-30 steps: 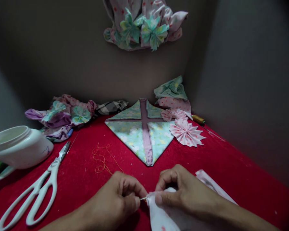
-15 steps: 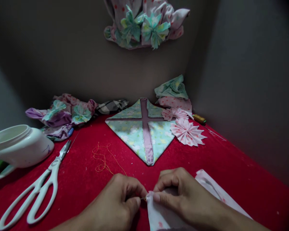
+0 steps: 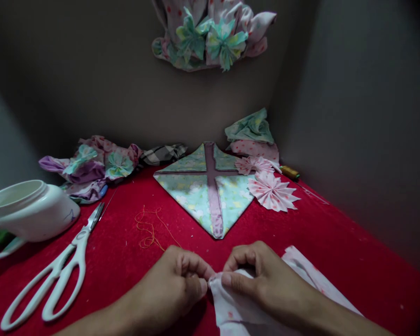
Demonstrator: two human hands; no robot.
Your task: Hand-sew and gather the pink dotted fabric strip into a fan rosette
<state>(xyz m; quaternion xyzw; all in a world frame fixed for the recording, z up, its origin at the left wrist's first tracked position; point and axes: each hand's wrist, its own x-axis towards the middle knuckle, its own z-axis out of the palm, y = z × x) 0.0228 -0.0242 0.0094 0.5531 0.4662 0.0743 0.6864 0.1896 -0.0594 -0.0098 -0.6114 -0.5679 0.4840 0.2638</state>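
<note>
My right hand [image 3: 255, 275] is closed, pinching the top edge of a pale pink dotted cloth [image 3: 238, 312] between thumb and fingers. Right beside it, my left hand [image 3: 185, 275] is closed at the cloth's left corner, thumb and forefinger pressed together. A thin dark sewing needle [image 3: 209, 284] barely shows at those fingertips; most of it is hidden. Loose orange thread [image 3: 150, 233] curls on the red table cover, one strand running toward my left hand. The rest of the pink cloth stretches under my right wrist to the right.
White-handled scissors [image 3: 65, 270] and a white pot [image 3: 38, 210] stand at left. Ahead lies a green patterned fabric square [image 3: 189, 196] with purple bands. Pleated pink rosettes [image 3: 273, 191] overlap its right corner. Fabric pieces [image 3: 101, 161] and a thread spool [image 3: 290, 172] lie along the back.
My left fingertips have come up against the cloth's corner, covering most of the needle that showed before. The cloth's corner has shifted slightly up and left.
</note>
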